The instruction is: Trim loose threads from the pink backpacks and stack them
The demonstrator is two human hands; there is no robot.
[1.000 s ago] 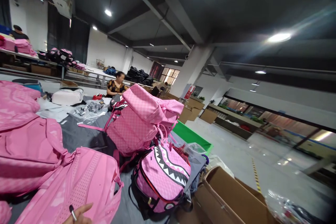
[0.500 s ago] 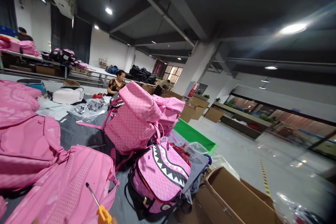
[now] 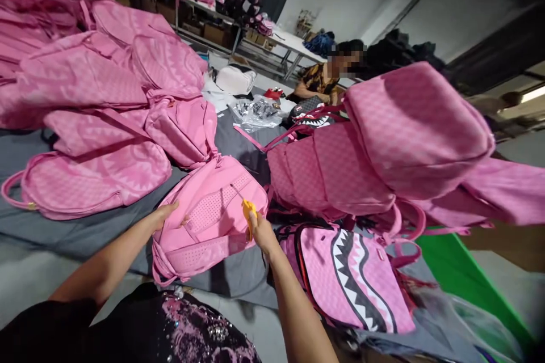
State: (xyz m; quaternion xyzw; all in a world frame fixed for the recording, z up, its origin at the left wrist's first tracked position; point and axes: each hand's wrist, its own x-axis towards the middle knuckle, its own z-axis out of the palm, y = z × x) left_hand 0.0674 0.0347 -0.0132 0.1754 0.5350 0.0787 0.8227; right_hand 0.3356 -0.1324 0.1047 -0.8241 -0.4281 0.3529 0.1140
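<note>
A pink backpack (image 3: 208, 212) lies back-side up on the grey table cover (image 3: 25, 235) right in front of me. My left hand (image 3: 166, 214) rests on its left edge, fingers curled against the fabric. My right hand (image 3: 259, 232) is closed round the yellow handle of a small tool (image 3: 247, 211), whose thin metal tip points up-left over the backpack's perforated back panel.
More pink backpacks (image 3: 97, 85) are heaped at the left and stacked (image 3: 383, 147) at the right. A shark-mouth backpack (image 3: 349, 278) lies by my right arm. Another person (image 3: 323, 76) sits across the table near a clear bag of hardware (image 3: 255, 110). A green surface (image 3: 460, 278) shows at right.
The view has dropped from the hall and ceiling onto the table. Both my arms have come into sight, the left hand now on the backpack and the right holding the tool over it.
</note>
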